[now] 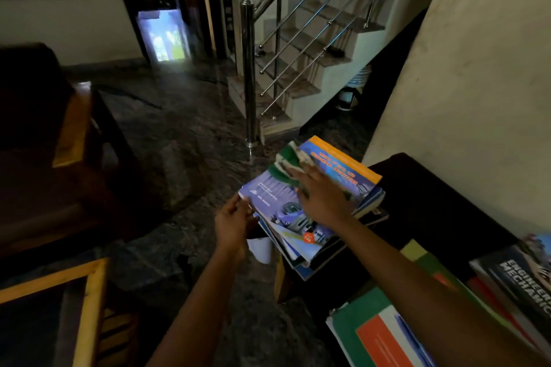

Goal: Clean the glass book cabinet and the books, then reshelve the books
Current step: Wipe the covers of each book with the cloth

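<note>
A stack of books lies on a dark table [423, 188]. Its top book [283, 217] has a blue cover with a train picture. My left hand [234, 223] grips the near left edge of the stack. My right hand [320, 197] lies flat, fingers straight, pressing a green and white cloth [287, 165] onto the blue cover. Beside it sits an orange and blue book [348, 170], partly under the cloth. The glass cabinet is not in view.
More books lie at the lower right: a green and orange one [375, 334] and a dark "Engineering Mechanics" volume [518, 277]. A steel stair railing post [249, 68] stands ahead. Wooden-armed chairs [71, 128] stand at left. A wall [477, 98] rises behind the table.
</note>
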